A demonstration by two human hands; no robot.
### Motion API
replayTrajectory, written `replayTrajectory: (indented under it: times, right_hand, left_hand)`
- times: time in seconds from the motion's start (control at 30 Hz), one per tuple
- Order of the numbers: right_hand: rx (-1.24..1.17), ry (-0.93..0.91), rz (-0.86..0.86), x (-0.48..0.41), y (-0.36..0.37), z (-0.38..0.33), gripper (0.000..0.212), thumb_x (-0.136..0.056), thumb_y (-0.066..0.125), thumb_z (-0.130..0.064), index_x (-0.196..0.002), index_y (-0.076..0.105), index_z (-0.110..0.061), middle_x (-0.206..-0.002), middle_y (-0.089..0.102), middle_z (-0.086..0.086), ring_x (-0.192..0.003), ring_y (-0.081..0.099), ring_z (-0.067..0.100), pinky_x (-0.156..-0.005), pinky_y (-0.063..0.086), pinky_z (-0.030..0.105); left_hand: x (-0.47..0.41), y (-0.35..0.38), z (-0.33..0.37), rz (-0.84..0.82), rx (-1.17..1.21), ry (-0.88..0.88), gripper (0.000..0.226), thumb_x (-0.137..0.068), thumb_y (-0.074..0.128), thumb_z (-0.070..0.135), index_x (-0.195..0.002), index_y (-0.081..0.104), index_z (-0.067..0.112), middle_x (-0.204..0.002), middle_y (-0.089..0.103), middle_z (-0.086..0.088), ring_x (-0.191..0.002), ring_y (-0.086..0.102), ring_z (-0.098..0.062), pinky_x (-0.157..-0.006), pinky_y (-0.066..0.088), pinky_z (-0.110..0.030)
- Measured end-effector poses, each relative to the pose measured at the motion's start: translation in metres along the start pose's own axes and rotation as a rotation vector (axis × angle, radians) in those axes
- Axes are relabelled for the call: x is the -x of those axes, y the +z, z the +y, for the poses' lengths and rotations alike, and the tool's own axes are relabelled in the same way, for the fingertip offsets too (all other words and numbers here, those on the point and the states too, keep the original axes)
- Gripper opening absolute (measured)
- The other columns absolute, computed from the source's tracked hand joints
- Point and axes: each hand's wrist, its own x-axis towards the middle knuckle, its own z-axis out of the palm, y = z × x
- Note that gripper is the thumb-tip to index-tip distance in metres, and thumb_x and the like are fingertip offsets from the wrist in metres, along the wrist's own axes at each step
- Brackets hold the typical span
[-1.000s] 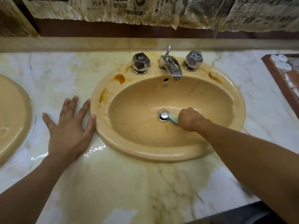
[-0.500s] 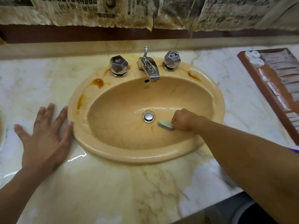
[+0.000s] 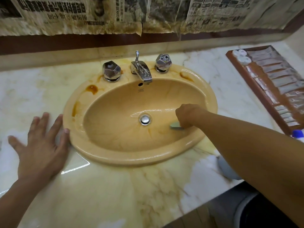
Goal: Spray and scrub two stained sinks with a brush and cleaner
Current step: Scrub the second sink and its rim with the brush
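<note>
A tan oval sink [image 3: 115, 155] is set into the marble counter, with brown stains [image 3: 92, 88] on its left and back rim. My right hand [image 3: 185, 115] is inside the bowl, right of the drain [image 3: 145, 119], gripping a pale green brush [image 3: 175, 125] whose head presses on the bowl's lower right slope. My left hand [image 3: 41, 142] lies flat on the counter, fingers spread, its thumb touching the sink's left rim. The second sink is out of frame.
A chrome faucet [image 3: 141, 72] stands between two faceted knobs [image 3: 111, 71] [image 3: 163, 63] at the back. A wooden tray [image 3: 238, 66] of wrapped toiletries lies at the right. A blue-capped bottle [image 3: 297, 134] peeks out behind my right forearm. Stained newspaper [image 3: 148, 14] covers the wall.
My right hand has drawn the brush from the drain toward the bowl's right side. The view has swung right, so the left sink has left the frame. My left hand stays planted.
</note>
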Motion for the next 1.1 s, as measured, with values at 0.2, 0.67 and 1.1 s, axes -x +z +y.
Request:
replayTrajectory:
  times: [0.2,0.67,1.1]
  right_hand:
    - [0.008,-0.015,-0.074,0.012,-0.006,0.02,0.022,-0.091,0.067,-0.037,-0.085,0.059,-0.017,-0.097,0.062,0.002,-0.078,0.059,0.02,-0.078,0.059,0.039]
    - [-0.16,-0.06,-0.037,0.002,0.017,-0.012,0.016,-0.091,0.065,-0.03,-0.092,0.058,-0.015,-0.103,0.06,0.006,-0.09,0.06,0.025,-0.081,0.055,0.037]
    - [-0.226,0.101,0.221,-0.039,0.018,0.015,0.032,-0.097,0.056,-0.03,-0.126,0.064,-0.019,-0.124,0.059,0.008,-0.11,0.062,0.03,-0.082,0.049,0.036]
  left_hand:
    - [-0.003,0.006,-0.004,0.026,-0.007,0.002,0.065,-0.099,0.007,0.073,-0.159,0.015,0.049,-0.17,0.013,0.004,-0.155,0.004,-0.01,-0.118,0.014,-0.073]
    - [-0.004,0.002,-0.002,0.003,-0.015,0.0,0.065,-0.099,0.008,0.073,-0.158,0.02,0.049,-0.17,0.017,-0.002,-0.156,0.004,-0.015,-0.121,0.013,-0.069]
    - [-0.006,0.007,-0.007,0.057,0.008,0.055,0.062,-0.102,0.015,0.068,-0.159,0.025,0.045,-0.167,0.023,-0.008,-0.154,0.015,-0.024,-0.118,0.018,-0.071]
